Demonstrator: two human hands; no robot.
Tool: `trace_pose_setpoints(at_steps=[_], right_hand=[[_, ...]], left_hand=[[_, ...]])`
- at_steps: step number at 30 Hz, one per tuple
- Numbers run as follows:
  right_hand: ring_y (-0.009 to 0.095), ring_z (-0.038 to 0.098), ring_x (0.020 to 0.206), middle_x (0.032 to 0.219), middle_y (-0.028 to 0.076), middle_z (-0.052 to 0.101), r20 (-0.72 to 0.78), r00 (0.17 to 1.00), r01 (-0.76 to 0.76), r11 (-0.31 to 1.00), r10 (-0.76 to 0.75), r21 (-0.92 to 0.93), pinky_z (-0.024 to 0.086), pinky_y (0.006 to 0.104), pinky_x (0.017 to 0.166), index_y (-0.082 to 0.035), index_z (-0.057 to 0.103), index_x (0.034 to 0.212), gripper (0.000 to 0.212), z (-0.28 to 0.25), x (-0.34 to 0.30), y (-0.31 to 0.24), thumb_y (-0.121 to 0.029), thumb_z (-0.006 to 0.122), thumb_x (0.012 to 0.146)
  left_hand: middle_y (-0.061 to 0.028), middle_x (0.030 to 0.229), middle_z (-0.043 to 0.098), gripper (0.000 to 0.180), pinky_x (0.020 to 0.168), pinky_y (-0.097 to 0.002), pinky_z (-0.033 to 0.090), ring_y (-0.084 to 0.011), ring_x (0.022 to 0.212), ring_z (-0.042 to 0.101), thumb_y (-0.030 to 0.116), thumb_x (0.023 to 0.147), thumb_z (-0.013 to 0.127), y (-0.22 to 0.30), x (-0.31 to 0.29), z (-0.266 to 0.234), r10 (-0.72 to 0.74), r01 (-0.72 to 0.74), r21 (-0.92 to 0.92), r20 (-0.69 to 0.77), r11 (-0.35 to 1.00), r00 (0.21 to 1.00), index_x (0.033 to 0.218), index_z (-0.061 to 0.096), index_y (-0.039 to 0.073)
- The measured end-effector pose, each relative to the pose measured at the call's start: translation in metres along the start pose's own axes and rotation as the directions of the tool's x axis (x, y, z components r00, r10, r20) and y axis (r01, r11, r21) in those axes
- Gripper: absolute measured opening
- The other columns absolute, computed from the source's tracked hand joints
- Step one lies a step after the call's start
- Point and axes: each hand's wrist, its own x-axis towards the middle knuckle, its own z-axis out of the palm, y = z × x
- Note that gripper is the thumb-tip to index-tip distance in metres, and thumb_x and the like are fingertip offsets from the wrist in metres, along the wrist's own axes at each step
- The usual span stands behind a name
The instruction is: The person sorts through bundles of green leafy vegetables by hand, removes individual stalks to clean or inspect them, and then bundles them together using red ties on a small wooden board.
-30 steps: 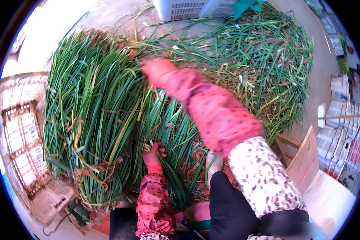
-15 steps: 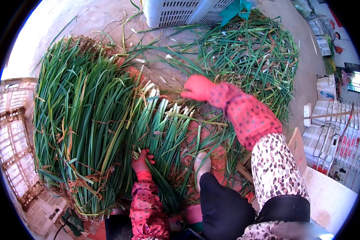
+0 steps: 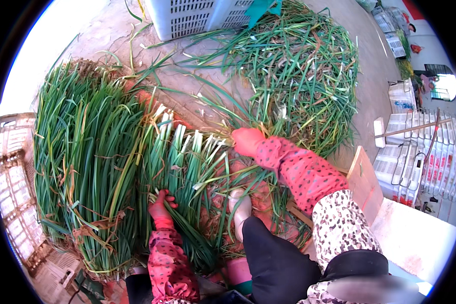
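Note:
My left hand (image 3: 163,204) is closed around a few green chive stalks whose leaves trail down toward my lap. It rests at the edge of a row of chives (image 3: 175,162) with trimmed white ends pointing away from me. My right hand (image 3: 248,142), in an orange-red glove, is closed beside the white ends at the row's right side. What its fingers hold is hidden; dry yellowish leaves show just behind it. Left of the row stands a large stack of long green chives (image 3: 88,167), root ends at the far side.
A heap of loose leaves and trimmings (image 3: 304,76) lies at the far right. A pale plastic crate (image 3: 197,20) stands at the back, and a brown-stained crate (image 3: 17,187) at the left. A wooden board (image 3: 362,177) and a white panel (image 3: 410,238) flank my right arm.
My right hand has come down and closed near the white ends, where it was higher with fingers apart. The view has shifted, so things appear further left. My left hand keeps its place on the stalks.

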Motion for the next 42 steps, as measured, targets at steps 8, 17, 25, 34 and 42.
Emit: trace_pose_setpoints(at_steps=[8, 17, 25, 34, 42], right_hand=[[0.037, 0.064, 0.088, 0.093, 0.019, 0.067, -0.708, 0.644, -0.559, 0.81, 0.29, -0.177, 0.05, 0.0463, 0.077, -0.006, 0.067, 0.095, 0.032, -0.241, -0.069, 0.181, -0.033, 0.056, 0.082], [0.034, 0.061, 0.098, 0.102, 0.017, 0.065, -0.537, 0.838, -0.111, 0.994, 0.1, 0.012, 0.048, 0.044, 0.083, -0.009, 0.064, 0.106, 0.041, -0.185, -0.037, 0.066, -0.039, 0.062, 0.079], [0.015, 0.063, 0.057, 0.077, 0.008, 0.067, 0.198, 0.98, -0.168, 0.413, -0.031, 0.895, 0.049, 0.0263, 0.05, -0.002, 0.064, 0.091, 0.029, 0.029, 0.004, -0.061, -0.03, 0.061, 0.086], [0.011, 0.059, 0.052, 0.069, 0.007, 0.065, -0.045, 0.988, 0.111, 0.479, -0.147, 0.87, 0.047, 0.025, 0.048, -0.002, 0.063, 0.084, 0.024, -0.066, -0.07, -0.07, -0.026, 0.063, 0.086], [0.01, 0.06, 0.085, 0.093, 0.004, 0.064, -0.389, 0.878, 0.404, -0.007, -0.279, 0.915, 0.05, 0.025, 0.074, -0.004, 0.059, 0.112, 0.033, -0.04, -0.075, -0.131, -0.025, 0.066, 0.087]], left_hand=[[-0.0105, 0.062, 0.061, 0.02, 0.037, -0.0303, 0.045, -0.0175, 0.038, 0.05, 0.018, 0.082, 0.065, -0.001, -0.001, -0.007, 0.024, -0.025, 0.007, 0.02, 1.0, 1.0, 0.088, 0.062, -0.001], [-0.0107, 0.065, 0.062, 0.022, 0.044, -0.0309, 0.049, -0.0177, 0.043, 0.053, 0.02, 0.084, 0.065, 0.026, -0.031, -0.019, -0.065, 0.047, 0.106, 0.173, 0.993, 0.983, 0.094, 0.064, 0.0], [-0.0059, 0.069, 0.064, 0.019, 0.046, -0.0231, 0.044, -0.012, 0.049, 0.055, 0.018, 0.086, 0.065, 0.049, -0.125, 0.032, -0.06, -0.024, 0.286, 0.281, 0.958, 0.958, 0.096, 0.066, 0.002], [-0.0004, 0.088, 0.066, 0.016, 0.058, -0.0196, 0.045, -0.0051, 0.069, 0.057, 0.012, 0.086, 0.064, 0.103, -0.176, 0.086, 0.46, -0.553, 0.395, 0.31, 0.734, 0.832, 0.1, 0.066, 0.003], [0.0024, 0.081, 0.063, 0.017, 0.056, -0.0197, 0.044, -0.0048, 0.066, 0.055, 0.002, 0.08, 0.066, 0.138, -0.139, 0.094, 0.454, -0.512, 0.189, 0.279, 0.838, 0.846, 0.097, 0.067, 0.006]])
